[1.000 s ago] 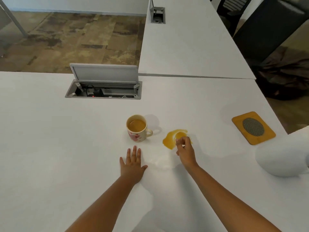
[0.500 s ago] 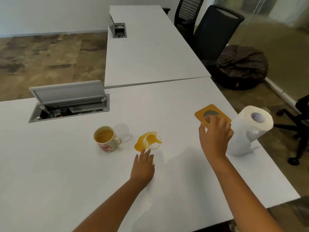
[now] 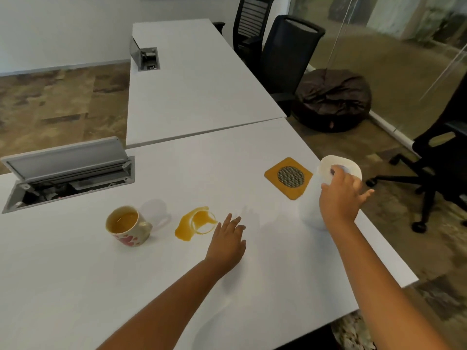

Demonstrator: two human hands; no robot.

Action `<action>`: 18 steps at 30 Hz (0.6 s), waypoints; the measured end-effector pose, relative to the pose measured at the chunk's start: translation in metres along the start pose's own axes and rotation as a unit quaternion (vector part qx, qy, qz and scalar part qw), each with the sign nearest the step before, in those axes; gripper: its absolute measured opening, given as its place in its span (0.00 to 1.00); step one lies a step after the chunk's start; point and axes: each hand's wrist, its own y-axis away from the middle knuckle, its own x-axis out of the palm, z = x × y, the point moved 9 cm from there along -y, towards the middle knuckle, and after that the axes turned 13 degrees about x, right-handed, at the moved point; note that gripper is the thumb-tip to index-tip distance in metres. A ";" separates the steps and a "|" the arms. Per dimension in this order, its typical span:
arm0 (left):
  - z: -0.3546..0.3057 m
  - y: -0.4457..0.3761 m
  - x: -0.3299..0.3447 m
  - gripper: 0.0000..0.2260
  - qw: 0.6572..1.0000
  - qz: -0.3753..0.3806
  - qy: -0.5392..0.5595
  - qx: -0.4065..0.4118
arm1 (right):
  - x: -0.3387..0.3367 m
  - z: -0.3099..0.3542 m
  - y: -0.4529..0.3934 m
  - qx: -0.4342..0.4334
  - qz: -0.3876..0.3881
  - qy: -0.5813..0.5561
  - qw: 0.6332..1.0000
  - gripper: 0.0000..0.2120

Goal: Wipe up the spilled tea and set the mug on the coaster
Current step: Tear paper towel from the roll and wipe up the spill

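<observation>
The right hand (image 3: 340, 195) covered much of the paper towel roll (image 3: 328, 168), fingers spread over its top; whether it gripped was unclear. The left hand (image 3: 227, 242) lay flat and open on the table (image 3: 75, 286), just beside the spilled tea (image 3: 188, 227). The mug (image 3: 126, 227) (still holding tea) stood left of the spill, well apart from the coaster (image 3: 288, 178).

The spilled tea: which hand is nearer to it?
Left. The left hand lies flat beside the spilled tea; the right hand is far off, on the paper towel roll.

White table (image 3: 75, 286): mug (image 3: 125, 229), tea spill (image 3: 193, 223), coaster (image 3: 288, 178), probably paper-towel roll (image 3: 312, 210).
</observation>
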 end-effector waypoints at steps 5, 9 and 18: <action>-0.005 -0.016 -0.020 0.23 0.999 -0.038 -0.002 0.012 | 0.000 0.017 0.003 -0.080 0.101 -0.138 0.982 0.17; -0.009 -0.030 -0.052 0.33 0.995 -0.093 0.006 0.036 | 0.005 0.050 0.021 -0.244 0.167 -0.138 0.945 0.18; -0.021 -0.066 -0.112 0.40 0.980 -0.131 -0.103 0.109 | 0.011 0.080 0.043 -0.372 0.233 -0.111 0.892 0.10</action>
